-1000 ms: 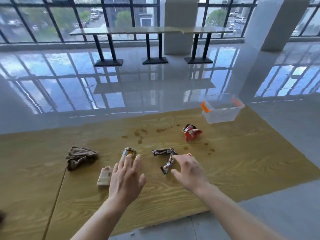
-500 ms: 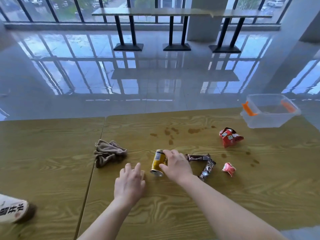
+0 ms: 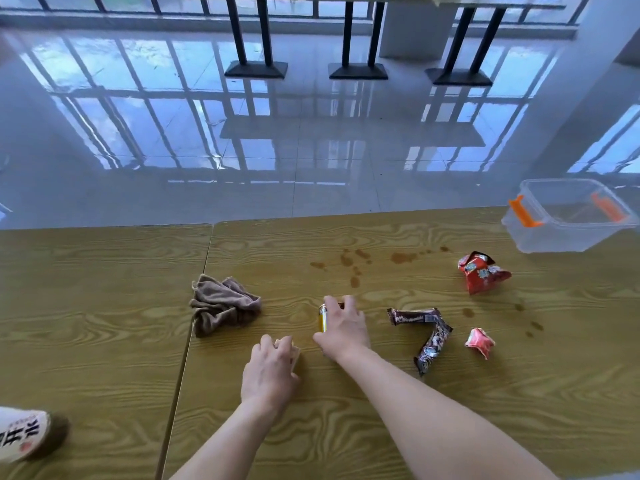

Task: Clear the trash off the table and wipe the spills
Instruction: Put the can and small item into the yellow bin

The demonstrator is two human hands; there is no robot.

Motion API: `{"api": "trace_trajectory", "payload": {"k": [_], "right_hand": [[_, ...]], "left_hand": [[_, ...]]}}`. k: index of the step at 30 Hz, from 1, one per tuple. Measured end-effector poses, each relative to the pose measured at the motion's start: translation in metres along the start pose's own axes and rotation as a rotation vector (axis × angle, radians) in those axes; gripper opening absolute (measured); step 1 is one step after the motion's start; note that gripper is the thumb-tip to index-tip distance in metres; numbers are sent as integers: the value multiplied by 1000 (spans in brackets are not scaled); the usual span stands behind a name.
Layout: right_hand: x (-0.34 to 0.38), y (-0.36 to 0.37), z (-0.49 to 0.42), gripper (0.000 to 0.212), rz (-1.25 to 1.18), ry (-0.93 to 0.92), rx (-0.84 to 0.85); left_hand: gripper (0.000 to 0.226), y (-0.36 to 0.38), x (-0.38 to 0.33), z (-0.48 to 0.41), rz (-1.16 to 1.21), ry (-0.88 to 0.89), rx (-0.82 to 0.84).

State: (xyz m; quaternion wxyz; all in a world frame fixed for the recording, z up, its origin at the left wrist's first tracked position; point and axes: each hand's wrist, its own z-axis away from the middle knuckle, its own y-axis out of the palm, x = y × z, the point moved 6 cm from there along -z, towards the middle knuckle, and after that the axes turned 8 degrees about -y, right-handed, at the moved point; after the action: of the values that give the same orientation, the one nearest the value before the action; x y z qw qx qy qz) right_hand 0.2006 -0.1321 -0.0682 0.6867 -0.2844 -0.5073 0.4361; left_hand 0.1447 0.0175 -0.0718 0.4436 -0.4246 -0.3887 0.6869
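Observation:
My right hand (image 3: 343, 332) wraps over a gold can (image 3: 322, 317) lying on the wooden table (image 3: 381, 427). My left hand (image 3: 270, 370) closes around a small beige packet (image 3: 294, 353), mostly hidden under the fingers. A crumpled brown cloth (image 3: 221, 303) lies left of the can. To the right lie two dark candy wrappers (image 3: 427, 332), a small pink wrapper (image 3: 479, 342) and a crumpled red bag (image 3: 481, 271). Brown spill spots (image 3: 353, 268) mark the table behind the can, and more spill spots (image 3: 530, 325) lie at the right.
A clear plastic bin (image 3: 540, 237) with orange latches stands at the table's far right corner. A bottle with a printed label (image 3: 27, 434) lies at the near left edge. A seam (image 3: 194, 327) splits two tabletops. Beyond is glossy floor and other table legs.
My right hand crossed from the dark wrappers to the can and closed over it. My left hand settled down onto the beige packet. The view has tilted down and shifted left.

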Motion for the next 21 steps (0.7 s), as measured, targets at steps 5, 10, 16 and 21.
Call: {"api": "trace_trajectory", "payload": {"k": [5,10,16,21], "right_hand": [[-16,-18,12,69,-33,-25,-66],[-41,-48,35,70,-55,-3,-140],[-86,-84,79,72,-73,58,-246],[-137,-112,125,76,-83,177,-347]], "left_hand": [[53,-12,-14,-2,62,62,-58],[55,-30,-50,3,76,168,-120],[59,-38,-110,21,85,344,-141],[63,-27,-172,47,79,534,-115]]}}
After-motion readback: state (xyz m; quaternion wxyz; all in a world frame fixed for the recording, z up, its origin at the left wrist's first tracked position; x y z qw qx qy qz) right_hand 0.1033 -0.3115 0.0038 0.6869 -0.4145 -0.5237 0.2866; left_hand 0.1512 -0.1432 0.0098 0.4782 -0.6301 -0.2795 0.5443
